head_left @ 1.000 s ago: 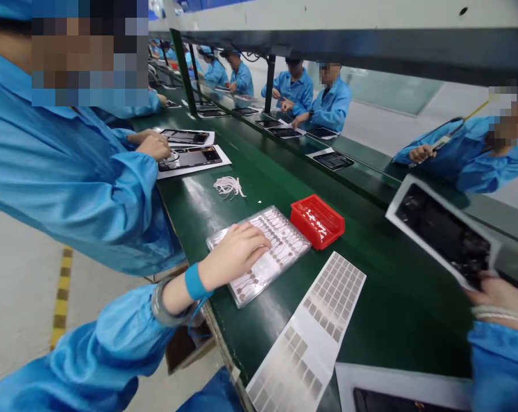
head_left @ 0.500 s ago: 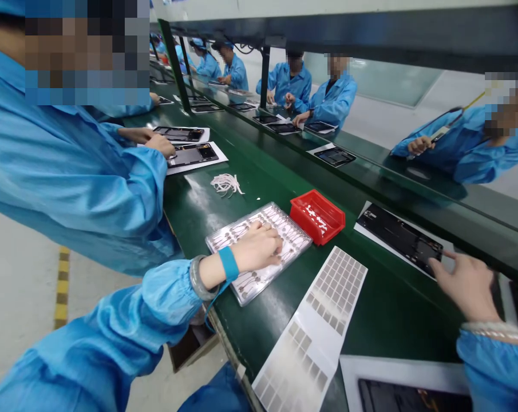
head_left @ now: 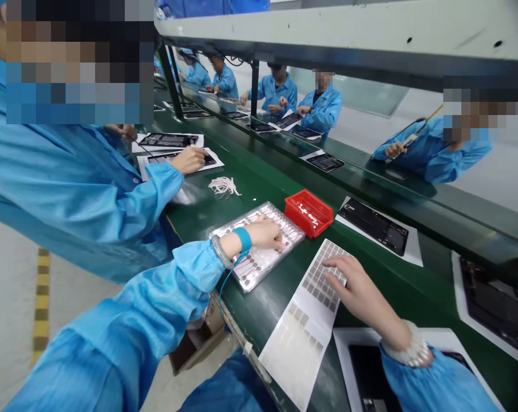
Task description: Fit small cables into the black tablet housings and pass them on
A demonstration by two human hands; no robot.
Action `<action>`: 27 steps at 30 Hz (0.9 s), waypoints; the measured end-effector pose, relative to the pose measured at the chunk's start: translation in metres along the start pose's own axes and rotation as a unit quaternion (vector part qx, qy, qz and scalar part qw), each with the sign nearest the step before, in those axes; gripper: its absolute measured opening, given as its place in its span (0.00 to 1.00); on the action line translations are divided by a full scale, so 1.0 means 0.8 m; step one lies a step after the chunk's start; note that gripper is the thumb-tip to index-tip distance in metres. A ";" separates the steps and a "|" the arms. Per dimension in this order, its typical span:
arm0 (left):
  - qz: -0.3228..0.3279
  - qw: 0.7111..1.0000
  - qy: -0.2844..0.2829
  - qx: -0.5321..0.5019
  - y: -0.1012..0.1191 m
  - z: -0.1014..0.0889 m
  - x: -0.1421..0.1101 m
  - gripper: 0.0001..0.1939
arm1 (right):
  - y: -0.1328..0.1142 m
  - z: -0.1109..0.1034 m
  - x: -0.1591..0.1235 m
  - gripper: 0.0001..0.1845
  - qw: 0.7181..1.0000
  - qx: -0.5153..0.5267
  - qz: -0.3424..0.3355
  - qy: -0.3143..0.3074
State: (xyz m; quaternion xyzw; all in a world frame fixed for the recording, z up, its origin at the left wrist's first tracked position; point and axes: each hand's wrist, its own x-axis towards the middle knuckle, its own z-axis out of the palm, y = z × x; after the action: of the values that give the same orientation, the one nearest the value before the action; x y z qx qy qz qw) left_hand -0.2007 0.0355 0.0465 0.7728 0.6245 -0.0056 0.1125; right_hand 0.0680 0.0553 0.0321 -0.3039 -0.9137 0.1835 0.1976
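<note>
My left hand [head_left: 265, 233] rests over a clear plastic tray [head_left: 250, 281] holding rows of small round parts with thin wire leads. Its fingers are bent down and drawn together at the parts; whatever lies between the fingertips is hidden. A blue strap with a cord circles that wrist. My right hand [head_left: 359, 289] hovers over the upper part of a white sheet of grey square stickers [head_left: 323, 274], thumb and fingers apart and nothing visible between them. Under my right forearm lies a dark device housing [head_left: 364, 372] on white paper, partly covered by my sleeve.
A red bin [head_left: 309, 213] with small white pieces adjoins the tray. Dark housings on white paper [head_left: 374, 225] lie along the green bench, another [head_left: 499, 309] at right. White strips [head_left: 223, 186] lie beyond the tray. A co-worker's hand [head_left: 190, 160] works at left.
My right hand has moved left from the housing on the belt to above the sticker sheet. My left hand stays at the tray. The co-worker's hand at left has shifted right across a housing.
</note>
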 end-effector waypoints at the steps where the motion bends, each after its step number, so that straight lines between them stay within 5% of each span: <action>1: -0.012 1.000 0.001 0.002 0.002 0.001 0.002 0.14 | -0.006 0.005 0.001 0.10 1.000 0.011 0.001 -0.006; 8: -0.068 0.996 0.048 -0.024 0.030 0.011 -0.001 0.13 | -0.011 0.037 -0.004 0.10 0.996 0.065 0.028 -0.046; 18: -0.065 0.958 0.148 -0.239 0.009 0.015 -0.038 0.13 | -0.036 0.033 0.018 0.14 0.971 0.195 0.118 -0.075; 21: -0.029 0.944 0.183 -0.272 0.025 0.023 -0.062 0.12 | -0.059 0.037 0.033 0.19 0.926 0.321 0.176 -0.097; 25: 0.028 0.932 0.247 -0.264 0.046 0.038 -0.098 0.07 | -0.084 0.039 0.037 0.29 0.800 0.511 0.265 -0.169; 27: 0.061 0.928 0.263 -0.255 0.050 0.047 -0.111 0.07 | -0.090 0.038 0.034 0.29 0.762 0.552 0.275 -0.198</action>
State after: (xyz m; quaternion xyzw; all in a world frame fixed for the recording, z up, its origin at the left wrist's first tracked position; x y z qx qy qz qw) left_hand -0.1763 -0.0645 0.0298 0.7281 0.5641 0.3642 0.1380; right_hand -0.0009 0.0120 0.0459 -0.3373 -0.5504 0.7588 0.0867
